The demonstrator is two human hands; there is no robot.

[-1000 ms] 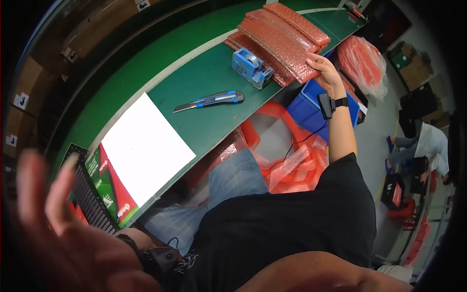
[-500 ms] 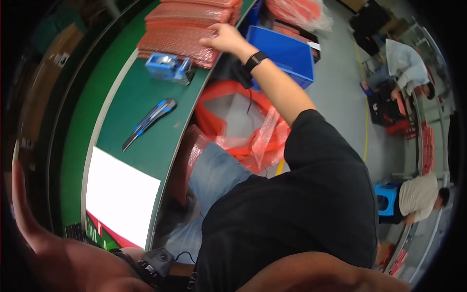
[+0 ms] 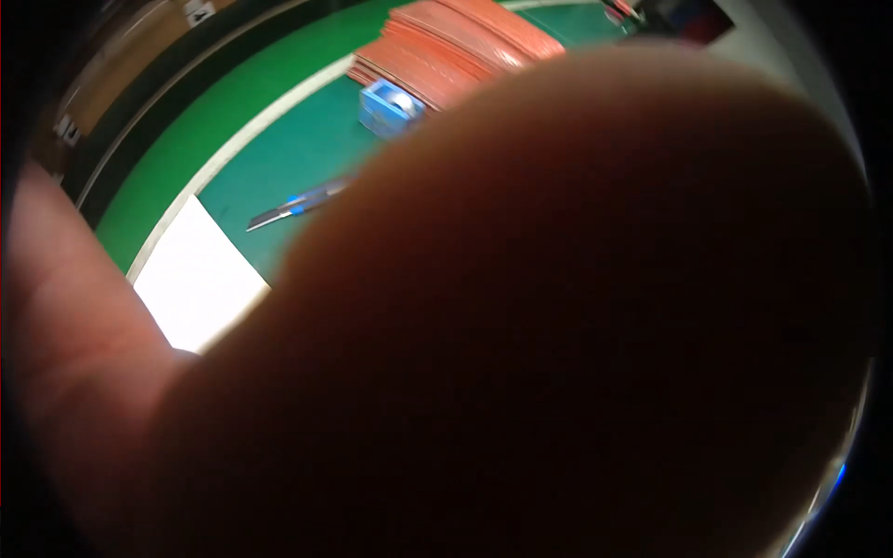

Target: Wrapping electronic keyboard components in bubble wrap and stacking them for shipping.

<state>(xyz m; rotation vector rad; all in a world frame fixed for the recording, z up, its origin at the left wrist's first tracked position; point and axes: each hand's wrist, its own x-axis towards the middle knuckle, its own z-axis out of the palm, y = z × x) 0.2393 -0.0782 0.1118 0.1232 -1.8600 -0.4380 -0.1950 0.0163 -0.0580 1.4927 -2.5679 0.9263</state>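
Note:
My left hand (image 3: 521, 316) is right up against the camera and fills most of the view as a dark, blurred shape. One digit reaches up along the left edge, spread apart from the rest, and nothing shows in the hand. My right hand is out of sight. Beyond the left hand's edge lies a utility knife (image 3: 298, 202) with blue and black parts, its handle end covered. A blue tape dispenser (image 3: 383, 112) stands beside a stack of red bubble-wrap pouches (image 3: 465, 39). A white sheet (image 3: 191, 279) lies on the green table, its lower part hidden.
The green work surface (image 3: 270, 153) has a pale strip (image 3: 256, 126) along it. Brown cardboard (image 3: 121, 70) stands past the dark rail at the upper left. Dark objects (image 3: 688, 19) appear at the top right. The hand hides everything else.
My left hand has come up over the camera, blocking most of the view. My right hand, formerly on the red pouches, is no longer visible. The view has shifted and turned.

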